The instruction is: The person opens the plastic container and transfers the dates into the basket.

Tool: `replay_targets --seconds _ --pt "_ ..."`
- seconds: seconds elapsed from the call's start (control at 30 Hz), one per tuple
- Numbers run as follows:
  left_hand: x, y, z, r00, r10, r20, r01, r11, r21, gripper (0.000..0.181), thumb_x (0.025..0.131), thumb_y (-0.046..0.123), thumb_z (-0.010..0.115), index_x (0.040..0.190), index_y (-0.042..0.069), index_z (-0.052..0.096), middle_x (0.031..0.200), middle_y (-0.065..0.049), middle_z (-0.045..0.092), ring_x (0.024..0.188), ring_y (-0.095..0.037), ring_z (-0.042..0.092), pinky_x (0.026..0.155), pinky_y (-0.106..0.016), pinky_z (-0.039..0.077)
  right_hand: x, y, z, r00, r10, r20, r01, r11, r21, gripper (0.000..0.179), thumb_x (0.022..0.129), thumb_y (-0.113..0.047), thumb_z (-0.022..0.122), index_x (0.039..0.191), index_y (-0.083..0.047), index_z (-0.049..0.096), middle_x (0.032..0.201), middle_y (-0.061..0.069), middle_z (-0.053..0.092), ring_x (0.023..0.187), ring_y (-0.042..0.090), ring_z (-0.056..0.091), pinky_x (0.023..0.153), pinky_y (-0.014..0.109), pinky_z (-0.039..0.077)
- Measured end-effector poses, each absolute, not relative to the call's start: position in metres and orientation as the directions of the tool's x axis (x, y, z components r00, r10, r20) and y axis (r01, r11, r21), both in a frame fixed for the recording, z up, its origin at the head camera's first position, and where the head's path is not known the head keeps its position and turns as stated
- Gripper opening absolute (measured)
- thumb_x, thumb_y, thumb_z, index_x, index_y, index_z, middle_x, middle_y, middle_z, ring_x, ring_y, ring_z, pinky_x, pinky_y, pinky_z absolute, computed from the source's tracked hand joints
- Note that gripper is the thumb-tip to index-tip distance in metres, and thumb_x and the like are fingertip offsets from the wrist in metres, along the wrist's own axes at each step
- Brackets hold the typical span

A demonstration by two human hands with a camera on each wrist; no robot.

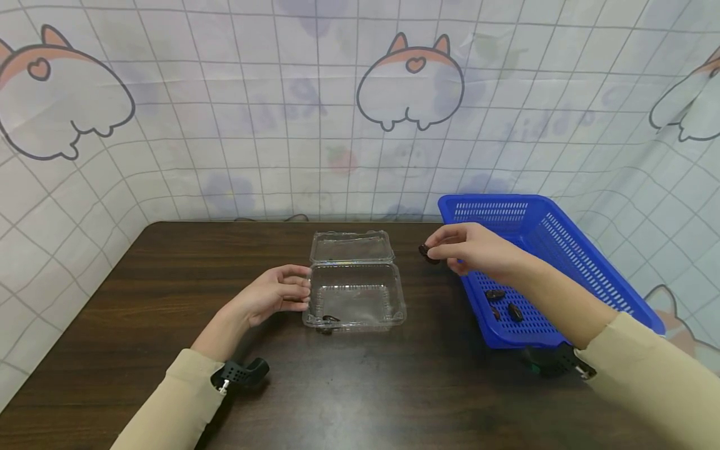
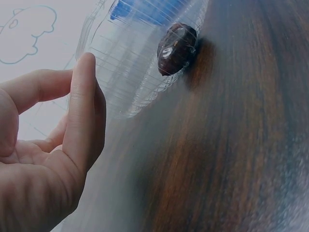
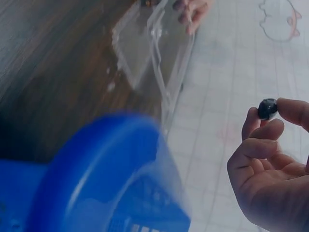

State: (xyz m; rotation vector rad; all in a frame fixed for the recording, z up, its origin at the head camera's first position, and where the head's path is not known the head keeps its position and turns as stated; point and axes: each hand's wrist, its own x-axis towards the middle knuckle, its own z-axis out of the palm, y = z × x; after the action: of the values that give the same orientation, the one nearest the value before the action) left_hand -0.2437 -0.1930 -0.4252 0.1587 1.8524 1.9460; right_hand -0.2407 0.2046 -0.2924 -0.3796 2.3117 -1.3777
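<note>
My right hand (image 1: pixel 478 250) pinches a dark brown, wrinkled date (image 1: pixel 429 254) between thumb and fingertips, beside the left rim of a blue plastic basket (image 1: pixel 585 281). In the right wrist view the same date (image 3: pixel 267 109) shows at the fingertips. A clear plastic clamshell box (image 1: pixel 357 297) stands on the table with its lid raised at the back. Against its left side my left hand (image 1: pixel 275 294) rests with extended fingers. One date (image 2: pixel 177 49) lies inside the box, near its front left corner. Several more dates (image 1: pixel 514 312) lie in the basket.
A dark wood-grain table (image 1: pixel 349 381) carries the box and the basket. Behind it hangs a pale grid-patterned cloth (image 1: pixel 270 125) with cartoon prints. The basket's raised left rim stands between its dates and the box.
</note>
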Motion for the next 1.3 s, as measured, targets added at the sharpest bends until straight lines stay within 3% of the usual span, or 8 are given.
replay_targets --seconds 0.2,0.63,1.1,1.3 --pt "-0.244 -0.193 -0.426 -0.894 0.391 -0.219 -0.239 -0.002 0.971 0.054 0.100 -0.006 0.057 0.149 -0.011 0.034 0.115 -0.020 0.057 0.089 -0.020 0.066 0.085 -0.036 0.061 -0.235 0.234 -0.292 -0.900 -0.385 -0.206 0.001 0.469 -0.883 0.037 0.102 -0.024 0.067 0.127 0.001 0.058 0.107 0.016 0.052 0.071 0.016 0.049 0.066 0.030 0.044" --pt "-0.243 -0.192 -0.426 -0.894 0.390 -0.220 -0.241 -0.006 0.970 0.054 0.100 -0.007 0.056 0.149 -0.011 0.034 0.112 -0.017 0.058 0.089 -0.019 0.066 0.084 -0.036 0.061 -0.227 0.292 -0.307 -0.933 -0.289 -0.217 0.065 0.457 -0.887 0.039 0.105 -0.025 0.062 0.130 0.004 0.052 0.097 0.006 0.050 0.072 0.015 0.050 0.065 0.030 0.046" --pt "-0.244 -0.191 -0.424 -0.895 0.384 -0.228 -0.250 -0.007 0.968 0.053 0.100 -0.007 0.057 0.148 -0.010 0.036 0.112 -0.017 0.057 0.090 -0.021 0.066 0.084 -0.036 0.061 -0.219 0.330 -0.330 -0.930 -0.263 -0.255 0.107 0.471 -0.876 0.039 0.107 -0.023 0.059 0.133 0.004 0.052 0.100 0.007 0.053 0.073 0.016 0.053 0.064 0.031 0.048" --pt "-0.243 -0.192 -0.423 -0.895 0.384 -0.226 -0.248 -0.009 0.969 0.051 0.101 -0.007 0.057 0.148 -0.010 0.036 0.114 -0.019 0.056 0.089 -0.020 0.066 0.084 -0.036 0.061 -0.217 0.332 -0.333 -0.929 -0.273 -0.249 0.091 0.485 -0.870 0.038 0.107 -0.028 0.059 0.130 0.002 0.056 0.111 0.008 0.061 0.074 0.017 0.054 0.065 0.032 0.050"
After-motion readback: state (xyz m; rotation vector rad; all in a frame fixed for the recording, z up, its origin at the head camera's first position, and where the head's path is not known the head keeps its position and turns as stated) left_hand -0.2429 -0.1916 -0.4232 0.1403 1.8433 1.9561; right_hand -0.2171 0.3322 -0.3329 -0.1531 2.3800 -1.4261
